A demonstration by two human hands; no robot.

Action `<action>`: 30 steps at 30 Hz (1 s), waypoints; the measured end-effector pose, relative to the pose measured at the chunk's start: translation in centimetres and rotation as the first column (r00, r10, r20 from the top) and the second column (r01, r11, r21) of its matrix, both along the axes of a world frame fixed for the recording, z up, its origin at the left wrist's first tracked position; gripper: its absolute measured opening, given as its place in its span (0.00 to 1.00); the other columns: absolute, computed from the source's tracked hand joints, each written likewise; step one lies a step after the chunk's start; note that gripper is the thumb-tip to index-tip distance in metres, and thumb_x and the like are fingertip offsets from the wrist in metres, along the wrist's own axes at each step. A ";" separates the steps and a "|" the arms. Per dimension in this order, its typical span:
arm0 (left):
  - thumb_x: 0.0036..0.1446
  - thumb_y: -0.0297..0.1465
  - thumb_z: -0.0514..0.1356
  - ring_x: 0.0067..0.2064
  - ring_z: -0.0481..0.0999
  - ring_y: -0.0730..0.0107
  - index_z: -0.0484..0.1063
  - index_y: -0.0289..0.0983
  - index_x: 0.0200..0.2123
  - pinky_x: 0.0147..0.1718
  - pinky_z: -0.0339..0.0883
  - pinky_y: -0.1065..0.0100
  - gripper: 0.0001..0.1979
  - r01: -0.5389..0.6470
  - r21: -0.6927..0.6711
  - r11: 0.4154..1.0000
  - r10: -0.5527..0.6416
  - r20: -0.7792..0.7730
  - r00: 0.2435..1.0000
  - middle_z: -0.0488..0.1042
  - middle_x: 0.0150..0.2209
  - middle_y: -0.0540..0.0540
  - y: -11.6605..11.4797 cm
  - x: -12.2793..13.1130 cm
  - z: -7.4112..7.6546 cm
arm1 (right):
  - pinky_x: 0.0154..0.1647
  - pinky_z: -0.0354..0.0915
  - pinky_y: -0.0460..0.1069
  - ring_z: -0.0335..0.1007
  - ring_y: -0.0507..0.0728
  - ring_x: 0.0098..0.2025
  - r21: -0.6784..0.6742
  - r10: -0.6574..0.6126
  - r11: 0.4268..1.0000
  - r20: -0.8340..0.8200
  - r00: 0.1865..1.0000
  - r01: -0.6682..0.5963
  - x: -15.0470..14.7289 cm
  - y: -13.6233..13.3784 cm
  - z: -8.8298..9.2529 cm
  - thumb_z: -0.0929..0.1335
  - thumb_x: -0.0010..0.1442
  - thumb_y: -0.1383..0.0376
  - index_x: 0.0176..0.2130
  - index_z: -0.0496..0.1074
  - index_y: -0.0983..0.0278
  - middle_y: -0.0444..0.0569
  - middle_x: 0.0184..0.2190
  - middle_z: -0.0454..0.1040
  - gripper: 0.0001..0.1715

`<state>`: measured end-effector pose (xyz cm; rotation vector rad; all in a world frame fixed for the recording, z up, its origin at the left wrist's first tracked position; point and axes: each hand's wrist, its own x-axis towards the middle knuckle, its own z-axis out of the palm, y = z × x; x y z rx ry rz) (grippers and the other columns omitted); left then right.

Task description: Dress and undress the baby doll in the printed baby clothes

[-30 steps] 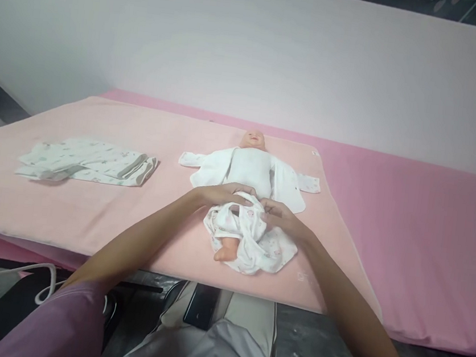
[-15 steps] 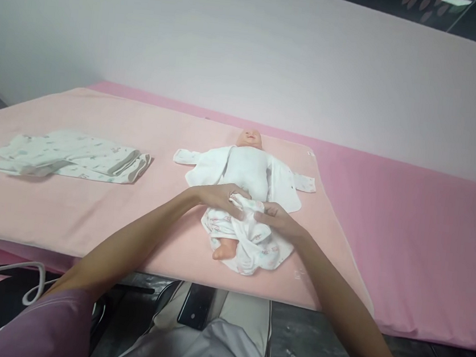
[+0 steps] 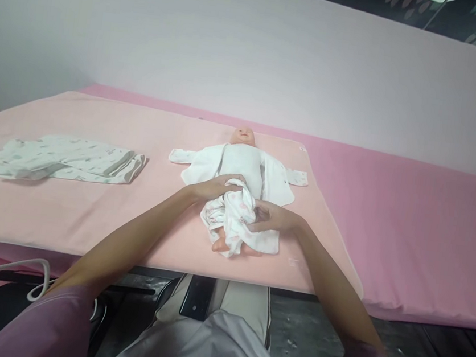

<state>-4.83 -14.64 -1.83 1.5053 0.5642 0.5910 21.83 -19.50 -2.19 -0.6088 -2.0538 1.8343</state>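
A baby doll (image 3: pixel 242 164) lies on its back, head away from me, in a white top with an open white jacket (image 3: pixel 278 180) spread at both sides. White printed baby pants (image 3: pixel 238 213) are bunched around its legs, with both feet showing below the cloth. My left hand (image 3: pixel 219 188) grips the upper edge of the pants near the doll's waist, fingers partly hidden by the fabric. On the other side, my right hand (image 3: pixel 270 216) pinches the cloth between thumb and fingers.
Folded printed baby clothes (image 3: pixel 68 159) lie at the left on the light pink mat (image 3: pixel 165 210). A pale partition (image 3: pixel 252 54) stands behind the table. A black phone (image 3: pixel 197 297) rests on my lap, and a white cable (image 3: pixel 40 276) loops at lower left.
The pants have been gathered up and leftward, baring the doll's second foot. My right hand has shifted a little lower on the cloth, while my left hand keeps hold near the waist.
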 end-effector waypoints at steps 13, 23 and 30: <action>0.63 0.58 0.69 0.38 0.74 0.67 0.73 0.35 0.42 0.40 0.68 0.68 0.29 -0.142 0.122 0.982 0.150 -0.063 0.987 0.75 0.38 0.48 -1.2 1.0 0.6 | 0.59 0.72 0.57 0.76 0.65 0.57 0.099 -0.192 0.978 0.111 0.975 0.181 -1.2 -1.0 -0.5 0.88 0.45 0.57 0.62 0.75 0.60 0.51 0.56 0.79 0.50; 0.50 0.39 0.80 0.59 0.78 0.52 0.78 0.40 0.59 0.50 0.72 0.66 0.34 0.201 0.156 0.967 -0.145 -0.314 0.939 0.78 0.56 0.43 -0.4 -1.4 2.2 | 0.44 0.71 0.47 0.72 0.55 0.44 -0.008 -0.392 0.919 -0.137 0.910 0.395 -1.4 -1.2 -1.5 0.78 0.66 0.45 0.51 0.71 0.58 0.44 0.43 0.74 0.27; 0.54 0.38 0.79 0.54 0.82 0.57 0.77 0.37 0.56 0.49 0.76 0.65 0.29 0.207 -0.057 0.977 -0.212 -0.109 0.971 0.81 0.52 0.41 0.2 -1.9 2.2 | 0.45 0.73 0.49 0.72 0.57 0.47 0.039 -0.367 0.929 -0.014 0.930 0.367 -0.7 -0.8 -1.2 0.75 0.69 0.43 0.55 0.73 0.57 0.47 0.47 0.75 0.27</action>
